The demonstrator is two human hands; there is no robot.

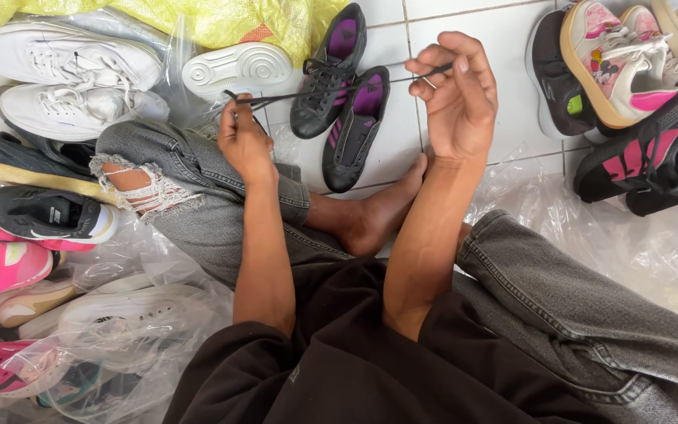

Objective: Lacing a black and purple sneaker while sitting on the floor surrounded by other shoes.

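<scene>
Two hands, my left hand (245, 141) and right hand (458, 98), are each pinched on an end of a black shoelace (339, 88) stretched between them above the black shoes (343, 94); I judge threading it needs one end lowered to an eyelet.

white sneakers (68, 78), pink shoes (1, 275), yellow bag (229, 20)

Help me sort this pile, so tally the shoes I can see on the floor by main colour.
Counting only shoes that show clearly; those under plastic at lower left are too hidden to tell.
White: 3
Black or dark: 8
Pink: 3
Cream with pink: 2
Total: 16
</scene>
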